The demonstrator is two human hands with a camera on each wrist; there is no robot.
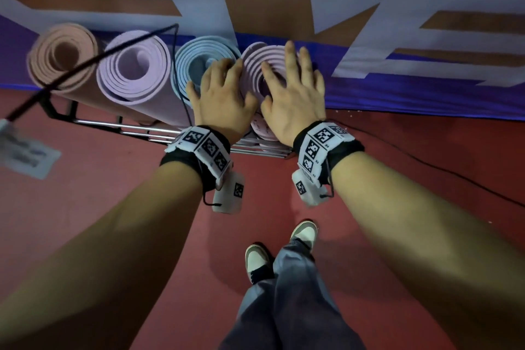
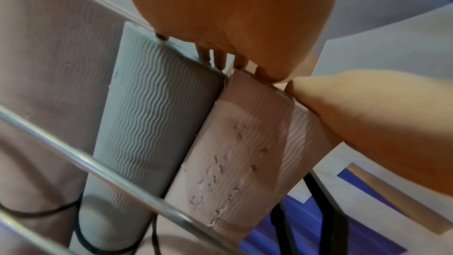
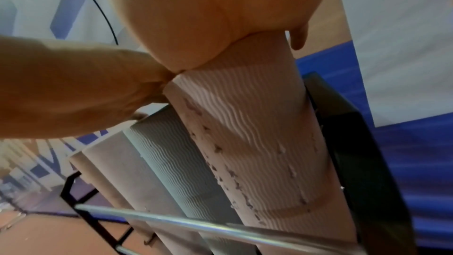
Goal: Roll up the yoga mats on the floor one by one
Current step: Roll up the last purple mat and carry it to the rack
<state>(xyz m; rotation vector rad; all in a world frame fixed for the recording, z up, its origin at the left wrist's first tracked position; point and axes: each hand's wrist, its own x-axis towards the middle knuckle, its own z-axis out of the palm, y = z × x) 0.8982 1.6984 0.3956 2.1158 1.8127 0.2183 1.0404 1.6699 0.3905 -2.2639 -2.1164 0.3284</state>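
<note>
Four rolled foam yoga mats stand on end in a black metal-bar rack (image 1: 93, 122) against the wall: a peach roll (image 1: 61, 55), a lilac roll (image 1: 133, 68), a pale blue roll (image 1: 199, 60) and a pink roll (image 1: 257, 65). The left hand (image 1: 224, 96) rests flat across the blue and pink tops, the right hand (image 1: 295, 94) flat on the pink top, both grips apart and clasping nothing. This looks like seating the pink roll; next would be finding any mat left on the floor, none visible here.

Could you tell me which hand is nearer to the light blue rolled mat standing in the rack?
The left. The left hand rests on the top edge of the light blue rolled mat, spanning onto the pink rolled mat beside it. The right hand lies flat on the pink one only.
</note>
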